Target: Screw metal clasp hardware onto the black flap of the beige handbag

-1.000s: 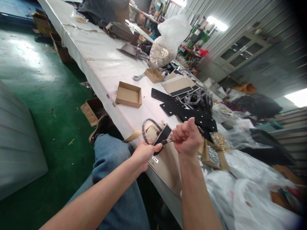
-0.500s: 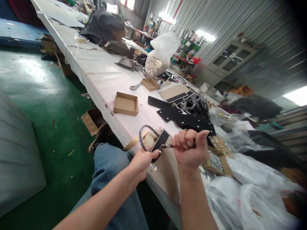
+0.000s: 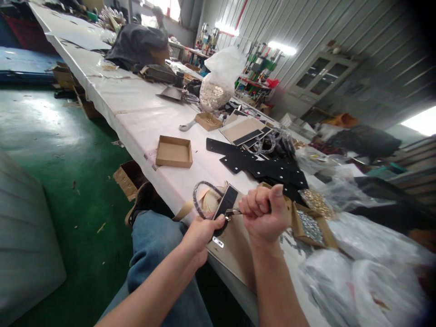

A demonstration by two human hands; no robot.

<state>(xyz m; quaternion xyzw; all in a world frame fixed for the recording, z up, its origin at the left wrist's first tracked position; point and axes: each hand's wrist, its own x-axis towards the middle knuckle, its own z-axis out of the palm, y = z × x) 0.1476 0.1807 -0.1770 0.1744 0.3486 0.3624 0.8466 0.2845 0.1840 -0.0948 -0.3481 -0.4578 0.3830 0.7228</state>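
Note:
My left hand (image 3: 201, 235) is closed at the table's near edge. Its thumb and fingers pinch a bag handle (image 3: 195, 200), a dark loop in clear plastic wrap, by a small metal fitting against a beige bag panel (image 3: 236, 254) with a black strip (image 3: 227, 200). My right hand (image 3: 263, 215) makes a fist, thumb up, around a tool with a thin metal shaft (image 3: 234, 211) that looks like a screwdriver. The shaft points left and meets the fitting beside my left thumb. The tool's grip is mostly hidden in the fist. Behind the loop lies a roll of cream tape (image 3: 210, 200).
Ahead stands a shallow cardboard box (image 3: 174, 153). Black punched strips (image 3: 262, 168) and beige panels (image 3: 241, 129) lie beyond my hands. To the right are a box of silver metal pieces (image 3: 308, 225), gold pieces (image 3: 317, 203) and plastic bags (image 3: 340, 277).
My right fist has shifted slightly left and turned a little, bringing it nearer the left hand. The left hand keeps its hold. The whole view has shifted a little.

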